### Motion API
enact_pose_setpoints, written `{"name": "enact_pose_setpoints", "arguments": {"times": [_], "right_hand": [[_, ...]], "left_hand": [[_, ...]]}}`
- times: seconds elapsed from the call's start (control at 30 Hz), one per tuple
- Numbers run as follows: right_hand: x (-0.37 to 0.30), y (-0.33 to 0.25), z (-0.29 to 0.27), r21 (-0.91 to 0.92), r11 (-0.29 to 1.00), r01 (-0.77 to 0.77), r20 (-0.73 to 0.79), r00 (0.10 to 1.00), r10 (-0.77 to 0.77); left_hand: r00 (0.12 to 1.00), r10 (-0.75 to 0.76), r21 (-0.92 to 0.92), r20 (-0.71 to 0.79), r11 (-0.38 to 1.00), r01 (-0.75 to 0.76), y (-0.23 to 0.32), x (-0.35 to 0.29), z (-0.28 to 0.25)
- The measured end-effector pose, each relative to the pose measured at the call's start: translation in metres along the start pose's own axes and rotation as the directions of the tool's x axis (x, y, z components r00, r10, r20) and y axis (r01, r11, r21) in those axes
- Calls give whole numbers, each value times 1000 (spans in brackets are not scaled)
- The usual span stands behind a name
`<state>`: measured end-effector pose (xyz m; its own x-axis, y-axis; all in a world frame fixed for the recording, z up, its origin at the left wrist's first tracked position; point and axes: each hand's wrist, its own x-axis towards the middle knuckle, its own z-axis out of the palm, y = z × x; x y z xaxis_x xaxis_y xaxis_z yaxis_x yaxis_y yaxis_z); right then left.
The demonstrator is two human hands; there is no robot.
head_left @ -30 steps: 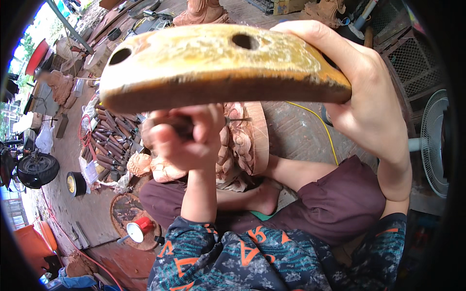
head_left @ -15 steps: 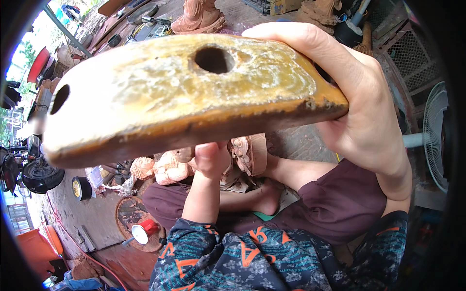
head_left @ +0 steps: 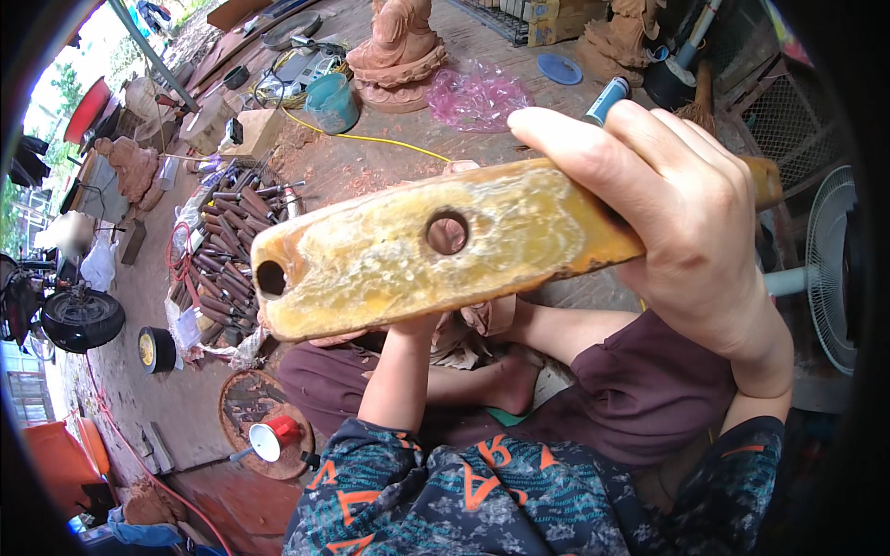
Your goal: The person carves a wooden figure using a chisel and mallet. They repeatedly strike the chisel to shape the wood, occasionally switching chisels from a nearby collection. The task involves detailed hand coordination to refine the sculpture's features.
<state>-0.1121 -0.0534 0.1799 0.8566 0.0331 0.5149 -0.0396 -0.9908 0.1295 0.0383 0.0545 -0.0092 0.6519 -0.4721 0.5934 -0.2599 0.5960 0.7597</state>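
My right hand (head_left: 691, 204) is closed around the right part of a long, flat yellow-brown bar (head_left: 371, 246) with a worn, glossy surface, held up close before me. One round hole pierces its middle and another its left end; its right tip shows past my knuckles. Behind and below the bar, my left forearm (head_left: 394, 375) reaches forward. The bar hides my left hand's fingers, so their grip cannot be seen. Past my left wrist, part of a carved wooden figure (head_left: 491, 315) shows above my crossed legs.
Many wooden-handled carving tools (head_left: 227, 259) lie bundled at the left. Beyond them are a teal bucket (head_left: 332, 102), a carved seated statue (head_left: 394, 56) and pink plastic (head_left: 477, 95). A red mug (head_left: 276, 437) sits on a round board. A fan (head_left: 834, 269) stands right.
The bar in my right hand has moved away from the view and rightward, and turned its broad face more toward me. My left thumb, visible before, is now hidden behind it.
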Motion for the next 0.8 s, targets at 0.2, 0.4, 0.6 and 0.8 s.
{"name": "enact_pose_setpoints", "arguments": {"times": [0.2,0.4,0.6,0.8], "right_hand": [[1,-4,5,198,978,-71,24,997,67],[7,-8,3,363,927,-88,-19,995,102],[3,-5,-5,-12,999,32,68,997,-31],[7,-4,9,380,922,-78,-6,996,87]], "left_hand": [[1000,3,32,13,999,-4,-4,-4,-5],[1000,13,55,22,998,-14,-13,-4,-4],[1000,23,56,-4,998,-23,-9,-3,-4],[992,121,168,-41,979,-112,-13,9,-16]]}}
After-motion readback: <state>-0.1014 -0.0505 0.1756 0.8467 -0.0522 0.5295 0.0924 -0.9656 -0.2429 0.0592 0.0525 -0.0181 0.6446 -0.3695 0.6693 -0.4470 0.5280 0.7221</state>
